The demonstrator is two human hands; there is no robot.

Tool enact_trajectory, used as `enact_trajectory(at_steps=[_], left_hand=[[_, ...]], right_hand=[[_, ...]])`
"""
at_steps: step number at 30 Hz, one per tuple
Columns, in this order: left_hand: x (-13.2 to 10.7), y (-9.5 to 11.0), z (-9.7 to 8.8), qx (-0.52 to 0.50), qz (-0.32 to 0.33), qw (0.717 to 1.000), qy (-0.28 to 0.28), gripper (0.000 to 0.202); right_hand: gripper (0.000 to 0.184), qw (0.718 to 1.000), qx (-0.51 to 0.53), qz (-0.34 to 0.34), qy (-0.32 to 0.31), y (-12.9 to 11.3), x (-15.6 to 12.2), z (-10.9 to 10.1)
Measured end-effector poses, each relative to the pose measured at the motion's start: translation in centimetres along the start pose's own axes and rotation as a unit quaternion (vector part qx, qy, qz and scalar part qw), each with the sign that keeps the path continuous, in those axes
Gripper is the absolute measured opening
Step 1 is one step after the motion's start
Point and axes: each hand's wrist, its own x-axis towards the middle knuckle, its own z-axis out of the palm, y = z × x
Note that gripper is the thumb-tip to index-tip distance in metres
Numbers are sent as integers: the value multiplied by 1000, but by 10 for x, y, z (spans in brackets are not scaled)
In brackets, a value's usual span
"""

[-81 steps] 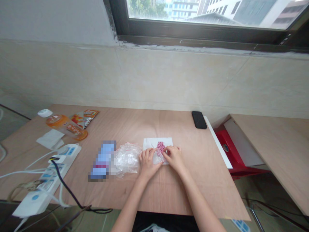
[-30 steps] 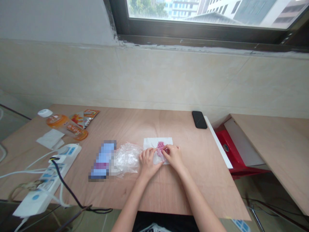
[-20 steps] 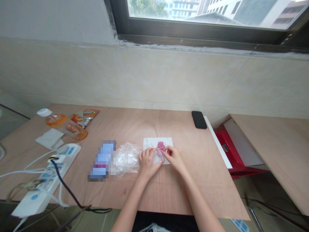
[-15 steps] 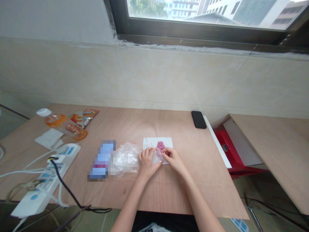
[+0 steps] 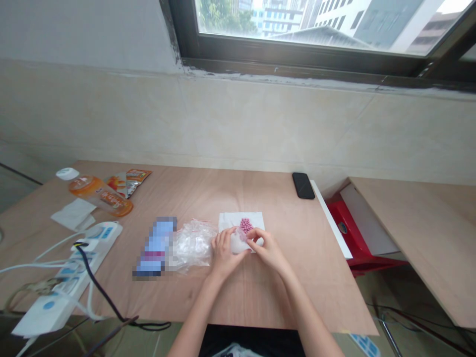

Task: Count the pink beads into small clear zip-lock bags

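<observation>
A small heap of round pink pellets (image 5: 246,224) lies on a square of white paper (image 5: 257,216) in front of me. Below the heap a small clear plastic bag (image 5: 240,242) rests on the paper, between my two hands. My left hand (image 5: 223,250) holds this bag at its edge, fingers on its far side and thumb along the near side. The thumb and fingertips of my right hand (image 5: 267,248) are pinched together at the bag's right, close to the pellets. Whatever they pinch is too small to make out. A pile of clear zip bags (image 5: 194,244) touches the left hand's side.
A phone with a blurred screen (image 5: 156,245) lies left of the bags. Farther left are a power strip (image 5: 84,267) with cables, an orange bottle (image 5: 102,194), a tissue (image 5: 74,214) and a snack packet (image 5: 136,179). A black phone (image 5: 303,186) lies at the back right.
My right fingertips have shifted slightly left, toward the bag. The left hand keeps its hold on the bag. The whole view has moved a little.
</observation>
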Motion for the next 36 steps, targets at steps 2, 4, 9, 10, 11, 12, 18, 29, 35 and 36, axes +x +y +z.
enact_trajectory(at_steps=[2,4,9,10,11,12,18,29,35,36], left_hand=[[-1,3,-7,-45,2,999,-14,61],[-1,8,-17,-114,-4,993,-33,45],[7,20,-37,-238,-58,967,-65,26],[9,22,-39,-248,-65,964,-69,26],[10,23,-39,-257,-69,961,-74,26],[11,24,-40,-267,-75,958,-77,25],[9,25,-35,-318,-103,937,-107,24],[3,14,-29,-279,-111,948,-106,20],[5,13,-33,-230,-97,959,-131,18],[4,13,-33,-223,-94,961,-134,19]], right_hand=[[9,1000,11,-14,21,-3,1,-5],[11,999,18,-19,35,-6,2,-11],[17,999,26,-16,19,-14,2,-24],[17,999,29,-16,14,-15,1,-26],[18,999,31,-15,12,-15,1,-27],[19,999,32,-12,10,-15,1,-28],[22,999,37,0,-6,-10,-1,-30],[16,1000,24,7,-7,-2,-6,-22],[17,999,-48,0,14,-2,-8,-18],[18,998,-58,-1,15,-1,-8,-17]])
